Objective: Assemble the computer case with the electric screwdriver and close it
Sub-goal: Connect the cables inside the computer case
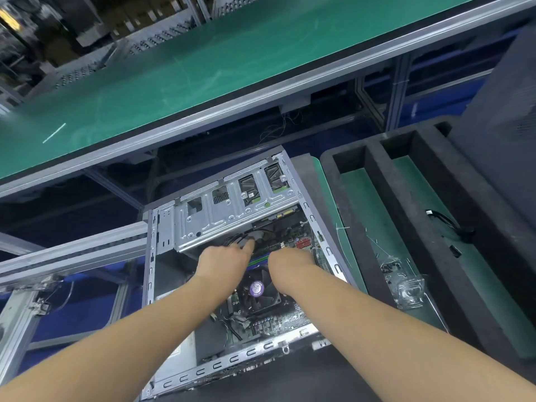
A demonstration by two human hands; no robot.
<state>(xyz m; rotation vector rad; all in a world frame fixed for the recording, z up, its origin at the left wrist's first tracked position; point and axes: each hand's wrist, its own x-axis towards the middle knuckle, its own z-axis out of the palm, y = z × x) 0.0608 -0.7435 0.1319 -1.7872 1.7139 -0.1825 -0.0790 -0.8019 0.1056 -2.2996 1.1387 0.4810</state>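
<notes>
An open computer case (150,256) lies on its side in front of me, its side panel off. A silver drive cage (220,216) spans its far end. A black CPU fan (261,291) with a purple label sits on the motherboard (278,320). Both hands reach into the case just below the drive cage. My left hand (226,259) has its fingers down among black cables and a pale connector (255,236). My right hand (290,262) is bent downward over the board, its fingers hidden. No electric screwdriver is in view.
A green conveyor belt (203,68) with a metal rail runs across the top. On the right stands a black foam tray (377,181) with green-floored slots holding a clear plastic bag (406,285), cable ties and a black cable (446,221). A dark box (504,91) stands far right.
</notes>
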